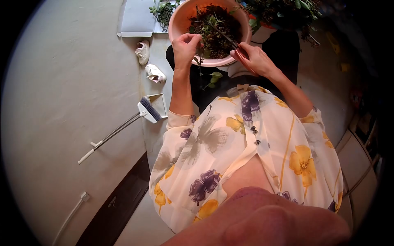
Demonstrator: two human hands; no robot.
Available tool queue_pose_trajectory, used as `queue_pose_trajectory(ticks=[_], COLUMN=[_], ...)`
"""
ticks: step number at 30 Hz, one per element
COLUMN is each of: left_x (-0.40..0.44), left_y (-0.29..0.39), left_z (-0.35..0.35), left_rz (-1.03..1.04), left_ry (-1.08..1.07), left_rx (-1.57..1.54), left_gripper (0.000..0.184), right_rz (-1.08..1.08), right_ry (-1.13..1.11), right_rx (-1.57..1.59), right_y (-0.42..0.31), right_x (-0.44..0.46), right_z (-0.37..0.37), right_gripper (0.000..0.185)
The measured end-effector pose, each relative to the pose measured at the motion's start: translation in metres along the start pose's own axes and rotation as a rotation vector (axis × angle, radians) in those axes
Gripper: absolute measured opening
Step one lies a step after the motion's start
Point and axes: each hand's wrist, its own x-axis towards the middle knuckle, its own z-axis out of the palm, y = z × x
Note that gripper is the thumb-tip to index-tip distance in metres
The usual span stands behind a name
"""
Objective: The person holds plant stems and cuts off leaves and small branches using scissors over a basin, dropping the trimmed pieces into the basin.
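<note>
A pink basin [176, 25] sits in front of my lap, with small dark reddish-brown berries or seed clusters [223, 24] and some green leaves inside. Over its near left rim, my left hand [186, 47] is closed in a pinch on a thin leafy stem [200, 67], whose lower part dangles outside the basin with a green leaf. My right hand [255, 59], at the near right rim, is wrapped round the handles of a pair of scissors [223, 33]. Their long dark blades point up and left over the basin's contents.
More leafy branches with dark clusters [283, 14] are heaped at the upper right. Cut green sprigs [165, 13] lie on a pale sheet [137, 20]. White shoes [155, 74], a dustpan [159, 100] and a brush [148, 111] are along the left wall.
</note>
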Motion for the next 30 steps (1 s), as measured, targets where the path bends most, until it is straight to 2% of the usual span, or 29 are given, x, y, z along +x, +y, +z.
queue_pose_trajectory(ticks=[1, 2, 3, 4, 6, 8, 11, 19, 23, 29, 30], left_x=[0.0, 0.001, 0.002, 0.002, 0.009, 0.011, 0.012, 0.003, -0.002, -0.002, -0.002], left_y=[0.001, 0.003, 0.006, 0.007, 0.004, 0.0, -0.001, -0.001, 0.004, 0.0, 0.0], left_z=[0.001, 0.0, -0.002, -0.005, -0.014, -0.017, -0.017, -0.012, -0.01, -0.007, -0.007], left_rz=[-0.033, -0.031, -0.121, -0.213, -0.246, -0.269, -0.285, -0.359, -0.393, -0.425, -0.426], left_ry=[-0.004, -0.004, -0.027, -0.05, -0.117, -0.208, -0.214, -0.216, -0.182, -0.196, -0.195], left_rx=[-0.104, -0.102, -0.177, -0.254, -0.365, -0.536, -0.603, -0.649, -0.622, -0.663, -0.663], left_gripper=[0.017, 0.017, 0.016, 0.014, 0.014, 0.016, 0.015, 0.013, 0.013, 0.013, 0.013], right_rz=[-0.002, -0.048, -0.093, -0.093, -0.175, -0.191, -0.198, -0.27, -0.229, -0.29, -0.35], right_ry=[0.002, 0.103, 0.203, 0.202, 0.35, 0.347, 0.339, 0.399, 0.35, 0.384, 0.418], right_rx=[0.001, -0.067, -0.134, -0.134, -0.259, -0.311, -0.339, -0.391, -0.45, -0.535, -0.555], right_y=[0.001, 0.004, 0.008, 0.013, 0.023, 0.024, 0.033, 0.043, 0.043, 0.051, 0.054], right_x=[0.0, 0.001, 0.001, 0.004, 0.012, 0.018, 0.027, 0.035, 0.036, 0.04, 0.042], right_z=[0.001, 0.005, 0.009, 0.01, 0.011, 0.009, 0.012, 0.015, 0.012, 0.004, 0.002], right_gripper=[0.063, 0.06, 0.058, 0.058, 0.054, 0.054, 0.055, 0.058, 0.058, 0.054, 0.048])
